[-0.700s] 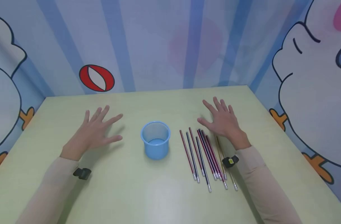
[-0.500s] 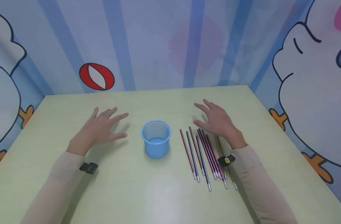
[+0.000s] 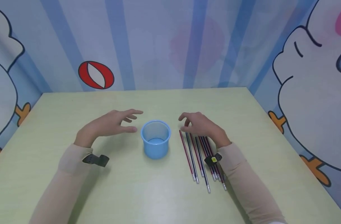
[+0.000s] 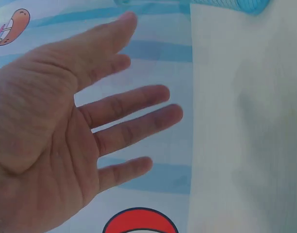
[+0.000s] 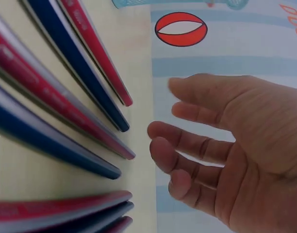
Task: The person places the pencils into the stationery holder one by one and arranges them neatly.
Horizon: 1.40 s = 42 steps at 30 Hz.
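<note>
A light blue plastic cup (image 3: 156,152) stands upright in the middle of the table, with nothing inside it. My left hand (image 3: 110,124) is in the air just left of the cup, fingers extended and thumb apart; the left wrist view shows its bare palm. To the right of the cup lie several red and dark blue pencils (image 3: 198,155), their eraser ends toward me. Over the pencils' far ends hovers my right hand (image 3: 201,126), fingers loosely bent and holding nothing. In the right wrist view, the pencil ends (image 5: 124,124) lie beside its fingertips. My right forearm hides part of the bunch.
The pale table (image 3: 148,199) ends at a blue striped backdrop (image 3: 148,46) printed with a red and white ball (image 3: 96,75). Side panels with white cartoon figures (image 3: 313,118) flank the table. Each wrist wears a small black device (image 3: 96,160).
Both hands have moved inward toward the cup from their wider, spread-finger positions. The right fingers have bent. Cup and pencils stay where they were.
</note>
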Tool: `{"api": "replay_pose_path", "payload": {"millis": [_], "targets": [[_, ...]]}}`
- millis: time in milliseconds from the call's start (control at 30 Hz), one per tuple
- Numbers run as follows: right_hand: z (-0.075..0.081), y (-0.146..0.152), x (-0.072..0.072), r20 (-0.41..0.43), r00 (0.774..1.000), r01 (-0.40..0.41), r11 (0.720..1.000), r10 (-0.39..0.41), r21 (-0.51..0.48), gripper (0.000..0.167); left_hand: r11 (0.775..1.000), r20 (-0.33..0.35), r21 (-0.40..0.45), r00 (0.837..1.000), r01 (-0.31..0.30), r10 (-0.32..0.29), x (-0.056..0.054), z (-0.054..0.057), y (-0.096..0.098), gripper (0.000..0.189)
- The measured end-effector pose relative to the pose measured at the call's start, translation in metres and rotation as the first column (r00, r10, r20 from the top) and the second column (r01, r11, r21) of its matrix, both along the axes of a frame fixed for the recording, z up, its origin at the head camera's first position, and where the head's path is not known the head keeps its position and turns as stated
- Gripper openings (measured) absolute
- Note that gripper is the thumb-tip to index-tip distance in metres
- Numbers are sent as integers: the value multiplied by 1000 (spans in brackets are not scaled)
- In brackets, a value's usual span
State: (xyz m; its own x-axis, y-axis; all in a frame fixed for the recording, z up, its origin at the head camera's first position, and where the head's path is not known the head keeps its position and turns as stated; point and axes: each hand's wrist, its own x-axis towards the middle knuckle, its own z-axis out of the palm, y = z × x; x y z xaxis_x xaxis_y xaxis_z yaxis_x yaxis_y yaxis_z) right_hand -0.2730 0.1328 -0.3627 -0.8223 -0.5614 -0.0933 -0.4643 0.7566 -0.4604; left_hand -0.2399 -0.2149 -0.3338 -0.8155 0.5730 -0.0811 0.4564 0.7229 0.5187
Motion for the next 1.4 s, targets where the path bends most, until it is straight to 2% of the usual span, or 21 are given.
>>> {"api": "replay_pose_path", "payload": {"millis": [133,233,367,567,833,967,1067,1300,1400], "targets": [[-3,-6,4,37,999,-32,998,30,46,40,992,65,113,995,64,-72,2,3,6,68],[-7,-10,5,75,996,-57,997,53,59,39,975,104,189,985,118,-140,4,4,9,67],[-12,-18,8,93,994,-64,995,57,70,34,959,111,219,972,178,-206,7,5,12,55],[-13,-27,14,86,996,-29,999,25,44,28,959,89,203,972,198,-220,8,6,17,39],[-13,-32,13,80,997,7,1000,-8,13,32,961,72,186,973,205,-221,7,5,19,36],[-1,-26,14,76,997,29,996,-23,-86,34,960,80,181,970,214,-231,8,6,19,33],[15,-19,17,54,998,39,981,-29,-189,35,961,103,170,966,216,-235,10,10,19,31],[52,-11,20,-94,995,-14,925,-23,-379,34,971,137,133,966,201,-219,12,19,21,31],[65,-10,18,-172,984,-49,886,-35,-462,33,971,146,130,964,202,-220,11,21,20,30]]}}
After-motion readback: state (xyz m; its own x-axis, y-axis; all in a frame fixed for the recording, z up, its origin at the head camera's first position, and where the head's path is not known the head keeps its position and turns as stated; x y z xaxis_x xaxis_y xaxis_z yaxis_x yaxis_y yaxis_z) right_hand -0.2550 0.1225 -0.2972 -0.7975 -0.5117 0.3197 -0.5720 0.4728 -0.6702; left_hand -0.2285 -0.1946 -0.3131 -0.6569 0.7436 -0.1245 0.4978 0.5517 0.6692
